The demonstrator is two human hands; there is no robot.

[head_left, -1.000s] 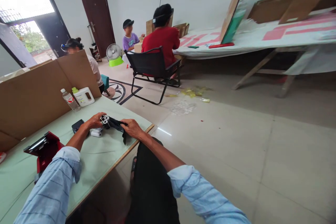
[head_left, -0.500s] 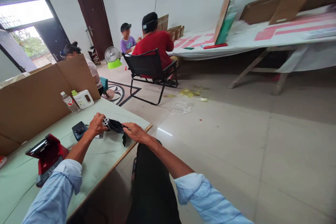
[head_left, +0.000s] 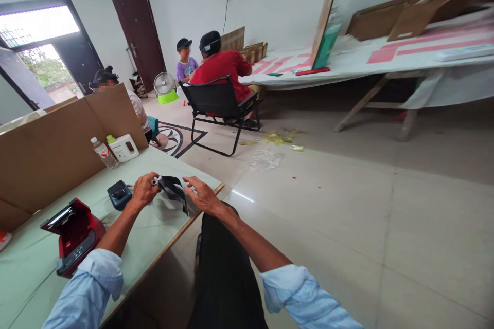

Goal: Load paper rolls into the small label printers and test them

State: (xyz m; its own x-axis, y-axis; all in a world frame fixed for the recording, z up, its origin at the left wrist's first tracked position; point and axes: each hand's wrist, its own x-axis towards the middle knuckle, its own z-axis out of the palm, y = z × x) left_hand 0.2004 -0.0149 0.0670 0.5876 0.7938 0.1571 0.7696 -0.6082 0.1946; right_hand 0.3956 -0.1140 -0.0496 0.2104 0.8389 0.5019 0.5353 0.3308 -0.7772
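My left hand (head_left: 144,190) is closed around small grey-and-white rolls (head_left: 156,181) wrapped in a black plastic bag (head_left: 174,190), held just above the pale green table (head_left: 162,231). My right hand (head_left: 201,196) grips the bag's other edge, with fingers partly spread over a loose clear film (head_left: 170,209) hanging below. Both forearms reach out from rolled light blue sleeves. What lies inside the bag is hidden.
A red box-shaped device with an open lid (head_left: 75,234), a dark blue gadget (head_left: 119,194), a water bottle (head_left: 101,152) and a white jug (head_left: 122,147) sit on the table before a cardboard screen (head_left: 57,144). Three other people sit beyond; a black chair (head_left: 218,108) and long trestle table (head_left: 386,56) stand across the floor.
The bag has been pulled wider and lifted, with the clear film now showing under it. My right hand has loosened and shifted along the bag. The camera has tilted down and left.
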